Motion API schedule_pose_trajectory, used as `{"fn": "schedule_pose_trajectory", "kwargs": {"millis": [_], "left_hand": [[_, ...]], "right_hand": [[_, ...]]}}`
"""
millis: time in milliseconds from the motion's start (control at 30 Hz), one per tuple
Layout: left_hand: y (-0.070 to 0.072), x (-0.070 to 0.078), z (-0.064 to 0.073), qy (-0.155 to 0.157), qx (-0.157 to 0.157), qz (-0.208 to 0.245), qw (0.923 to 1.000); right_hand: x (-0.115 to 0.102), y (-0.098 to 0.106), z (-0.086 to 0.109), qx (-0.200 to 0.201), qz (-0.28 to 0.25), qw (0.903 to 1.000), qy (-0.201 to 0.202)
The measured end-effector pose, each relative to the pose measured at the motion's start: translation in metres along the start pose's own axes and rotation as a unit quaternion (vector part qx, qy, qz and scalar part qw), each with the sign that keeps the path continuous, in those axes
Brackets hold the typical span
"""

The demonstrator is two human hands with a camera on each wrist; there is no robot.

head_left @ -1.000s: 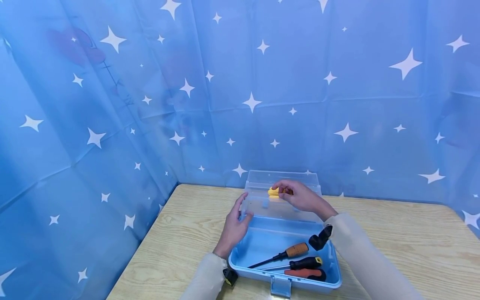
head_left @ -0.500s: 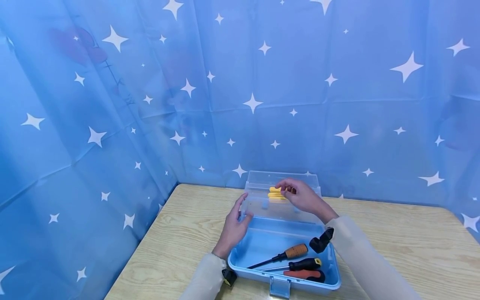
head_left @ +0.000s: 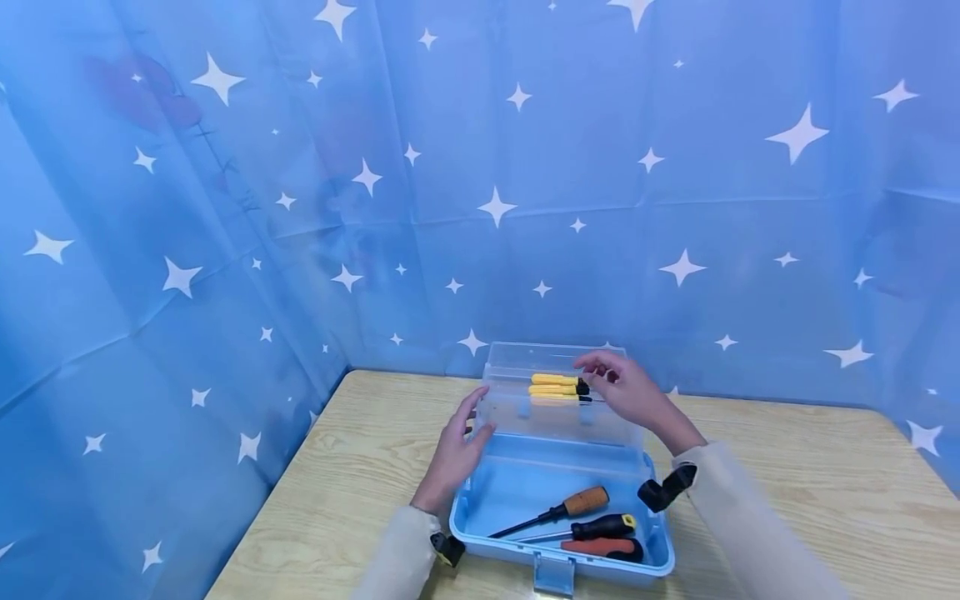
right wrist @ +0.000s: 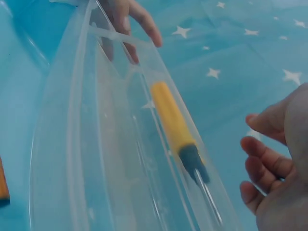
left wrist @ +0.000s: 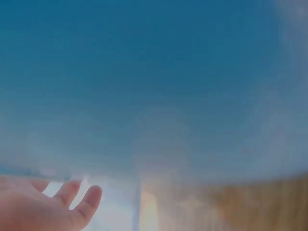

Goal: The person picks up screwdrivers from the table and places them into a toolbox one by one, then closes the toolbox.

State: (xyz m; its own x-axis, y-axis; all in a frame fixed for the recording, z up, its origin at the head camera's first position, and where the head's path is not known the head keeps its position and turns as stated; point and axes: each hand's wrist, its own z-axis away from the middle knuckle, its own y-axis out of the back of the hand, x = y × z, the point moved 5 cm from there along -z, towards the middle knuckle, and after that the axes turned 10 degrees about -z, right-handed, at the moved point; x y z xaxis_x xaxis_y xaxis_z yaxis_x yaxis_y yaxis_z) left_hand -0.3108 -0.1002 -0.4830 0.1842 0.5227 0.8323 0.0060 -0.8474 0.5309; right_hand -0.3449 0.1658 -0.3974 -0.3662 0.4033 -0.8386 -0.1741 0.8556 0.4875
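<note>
In the head view, a light-blue toolbox (head_left: 468,533) stands with its clear plastic lid (head_left: 513,415) raised at the back. My left hand (head_left: 453,457) holds the lid's left end, thumb in front; its fingers (left wrist: 86,204) show in the left wrist view. Yellow-handled screwdrivers (head_left: 553,389) lie in the lid; the right wrist view shows one yellow screwdriver (right wrist: 172,115) through the plastic, shaft toward my right hand. My right hand (head_left: 630,392) hovers beside the lid's right end with fingers loosely bent, nothing in it.
Inside the toolbox lie a screwdriver with a wooden handle (head_left: 587,501), a black-handled screwdriver (head_left: 603,527) and a red-and-black handled tool (head_left: 600,547). A latch (head_left: 555,575) hangs at the front. The wood-grain table (head_left: 757,492) meets a starry blue curtain (head_left: 420,192) behind.
My right hand has let go of the yellow-handled screwdriver and moved right, uncovering the handles in the lid. The left hand stays at the lid's left end.
</note>
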Motion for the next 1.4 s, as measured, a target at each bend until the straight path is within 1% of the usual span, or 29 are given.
{"fn": "schedule_pose_trajectory", "kwargs": {"millis": [133, 267, 367, 467, 567, 633, 700, 733, 867, 933, 967, 1033, 1100, 1267, 1333, 1400], "left_hand": [[0.01, -0.004, -0.003, 0.0, -0.003, 0.011, 0.9999], [0.02, -0.008, -0.008, 0.001, -0.002, 0.027, 0.9996], [0.026, -0.01, -0.014, 0.001, -0.002, 0.035, 0.9994], [0.028, -0.015, -0.021, 0.003, -0.002, 0.054, 0.9986], [0.028, -0.021, -0.03, 0.008, -0.008, 0.072, 0.9974], [0.026, -0.026, -0.036, 0.018, -0.021, 0.096, 0.995], [0.022, -0.032, -0.041, 0.035, -0.041, 0.123, 0.9909], [0.019, -0.035, -0.044, 0.047, -0.054, 0.143, 0.9872], [0.009, -0.046, -0.049, 0.091, -0.099, 0.222, 0.9656], [0.006, -0.049, -0.049, 0.104, -0.117, 0.25, 0.9557], [0.005, -0.051, -0.049, 0.109, -0.122, 0.258, 0.9521], [0.002, -0.051, -0.05, 0.112, -0.13, 0.269, 0.9478], [0.0, -0.052, -0.051, 0.113, -0.138, 0.27, 0.9462], [-0.006, -0.053, -0.055, 0.104, -0.149, 0.284, 0.9414], [-0.007, -0.053, -0.057, 0.101, -0.153, 0.297, 0.9371], [-0.007, -0.053, -0.058, 0.099, -0.154, 0.303, 0.935]], "right_hand": [[0.006, 0.014, 0.01, 0.024, 0.004, 0.9997, -0.006], [0.014, 0.028, 0.02, 0.052, -0.002, 0.9983, -0.025], [0.025, 0.038, 0.026, 0.081, -0.004, 0.9953, -0.053], [0.038, 0.048, 0.031, 0.108, -0.002, 0.9907, -0.083], [0.052, 0.053, 0.036, 0.12, -0.012, 0.986, -0.116], [0.062, 0.053, 0.039, 0.117, -0.04, 0.9822, -0.141], [0.072, 0.051, 0.041, 0.107, -0.077, 0.9771, -0.167], [0.076, 0.049, 0.042, 0.099, -0.094, 0.9742, -0.18], [0.093, 0.039, 0.044, 0.056, -0.148, 0.9634, -0.217], [0.1, 0.035, 0.044, 0.039, -0.166, 0.9576, -0.232], [0.102, 0.032, 0.043, 0.034, -0.177, 0.9544, -0.238], [0.107, 0.028, 0.042, 0.026, -0.192, 0.948, -0.252], [0.11, 0.025, 0.04, 0.021, -0.2, 0.943, -0.265], [0.112, 0.02, 0.038, 0.027, -0.214, 0.9355, -0.28], [0.113, 0.019, 0.037, 0.033, -0.223, 0.9324, -0.283], [0.112, 0.018, 0.036, 0.033, -0.233, 0.9298, -0.283]]}}
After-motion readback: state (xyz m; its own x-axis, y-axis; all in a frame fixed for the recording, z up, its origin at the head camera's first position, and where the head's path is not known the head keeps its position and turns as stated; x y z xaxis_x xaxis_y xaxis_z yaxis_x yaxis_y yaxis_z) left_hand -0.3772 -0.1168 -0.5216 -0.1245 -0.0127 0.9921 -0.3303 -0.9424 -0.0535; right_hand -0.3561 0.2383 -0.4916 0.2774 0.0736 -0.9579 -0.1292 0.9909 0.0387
